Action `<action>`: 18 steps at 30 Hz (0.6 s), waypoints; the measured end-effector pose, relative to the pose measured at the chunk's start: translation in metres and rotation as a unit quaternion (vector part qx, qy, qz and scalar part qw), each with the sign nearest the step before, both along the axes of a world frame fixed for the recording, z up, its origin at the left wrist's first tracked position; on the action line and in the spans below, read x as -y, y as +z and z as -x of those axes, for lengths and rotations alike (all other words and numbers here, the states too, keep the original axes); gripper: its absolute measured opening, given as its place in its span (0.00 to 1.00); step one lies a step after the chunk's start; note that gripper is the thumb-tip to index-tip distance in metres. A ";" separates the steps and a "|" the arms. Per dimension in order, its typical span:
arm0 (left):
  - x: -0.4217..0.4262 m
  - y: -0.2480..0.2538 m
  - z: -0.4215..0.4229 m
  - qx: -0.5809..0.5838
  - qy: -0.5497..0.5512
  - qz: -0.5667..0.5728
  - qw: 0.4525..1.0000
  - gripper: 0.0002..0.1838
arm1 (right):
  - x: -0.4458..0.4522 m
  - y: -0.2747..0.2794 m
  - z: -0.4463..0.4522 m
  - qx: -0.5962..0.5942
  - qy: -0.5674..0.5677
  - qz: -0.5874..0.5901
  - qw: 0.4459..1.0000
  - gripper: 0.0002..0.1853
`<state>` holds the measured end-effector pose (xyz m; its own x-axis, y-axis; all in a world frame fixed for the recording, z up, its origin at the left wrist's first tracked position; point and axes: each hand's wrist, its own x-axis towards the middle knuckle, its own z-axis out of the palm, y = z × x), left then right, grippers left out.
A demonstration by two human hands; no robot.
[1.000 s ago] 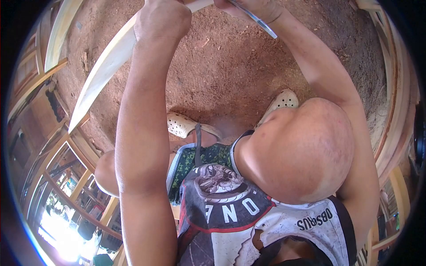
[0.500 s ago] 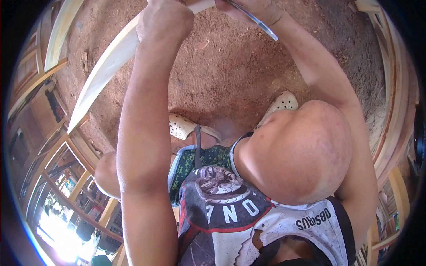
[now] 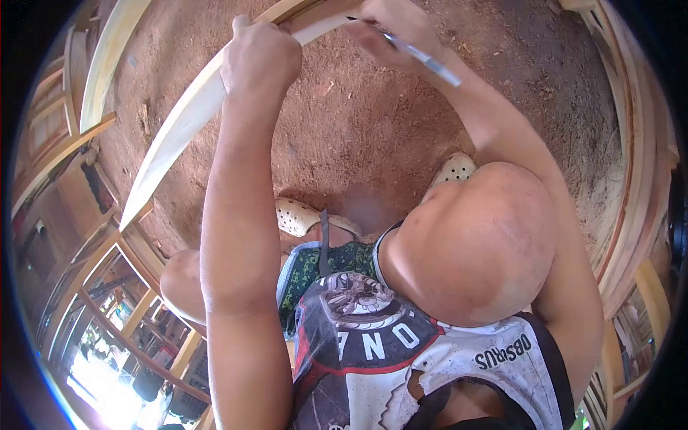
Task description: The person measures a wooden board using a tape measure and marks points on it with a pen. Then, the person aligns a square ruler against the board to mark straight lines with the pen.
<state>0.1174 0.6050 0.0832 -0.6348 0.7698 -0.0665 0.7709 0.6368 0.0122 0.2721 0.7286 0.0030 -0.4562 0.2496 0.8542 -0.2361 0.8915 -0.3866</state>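
A long, pale wooden piece (image 3: 175, 132) curves from the left up to the top edge of the view. My left hand (image 3: 264, 54) is closed round it near the top, knuckles towards the camera. To the right, my right hand (image 3: 398, 34) pinches a slim pen (image 3: 430, 63) with a clear barrel. The pen's dark tip points left, close to the wood's edge, and its rear end slants down over my wrist. Whether the tip touches the wood I cannot tell.
Brown dirt ground (image 3: 373, 129) with wood chips lies below my hands. My bare knee (image 3: 473, 244) and pale clogs (image 3: 295, 217) are beneath. Wooden frames (image 3: 129, 258) stand at the left, and long curved boards (image 3: 631, 165) run along the right.
Both hands and the wood sit lower in the view, showing more of the wood's upper part. The pen and its dark tip have come further into sight.
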 end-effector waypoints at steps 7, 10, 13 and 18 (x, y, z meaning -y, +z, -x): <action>0.002 0.005 0.003 0.020 0.013 0.014 1.000 0.24 | -0.054 -0.034 -0.053 -0.101 -0.269 0.307 0.907 0.07; 0.005 0.005 0.004 0.016 0.016 0.033 0.999 0.23 | -0.095 -0.045 -0.074 -0.207 -0.210 0.438 0.849 0.10; 0.005 0.006 0.006 0.017 0.020 0.048 0.999 0.22 | -0.120 -0.036 -0.088 -0.195 -0.361 0.300 0.861 0.14; 0.011 0.003 0.009 -0.008 -0.001 0.025 1.000 0.23 | -0.125 -0.015 -0.081 -0.202 -0.236 0.454 0.835 0.14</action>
<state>0.1081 0.5937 0.0862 -0.6352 0.7664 -0.0959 0.7715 0.6354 -0.0319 0.3532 0.8535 -0.0120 0.1560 0.9484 0.2760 -0.2153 0.3053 -0.9276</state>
